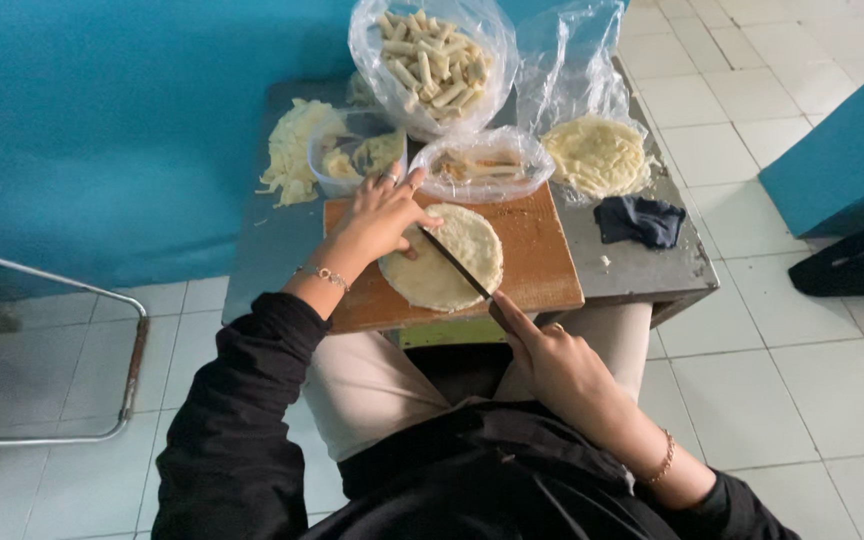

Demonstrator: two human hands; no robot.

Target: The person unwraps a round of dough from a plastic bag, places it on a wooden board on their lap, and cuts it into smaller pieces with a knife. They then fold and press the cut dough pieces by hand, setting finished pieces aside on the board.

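Knife (457,266): thin dark blade, long axis running diagonally from near right to far left across the flatbread
Right hand (552,368): closed on the handle, forefinger stretched along it
Left hand (380,215): fingers spread, pressing the flatbread's left edge
Flatbread (444,256): pale, round, flat on wooden board (537,250)
Desk (642,265): grey metal

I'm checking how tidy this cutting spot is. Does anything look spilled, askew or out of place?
Mostly orderly. Pale trimmings lie loose on the grey table beside the clear tub, outside any bag. A dark cloth sits crumpled near the food. The wooden board overhangs the table's near edge.
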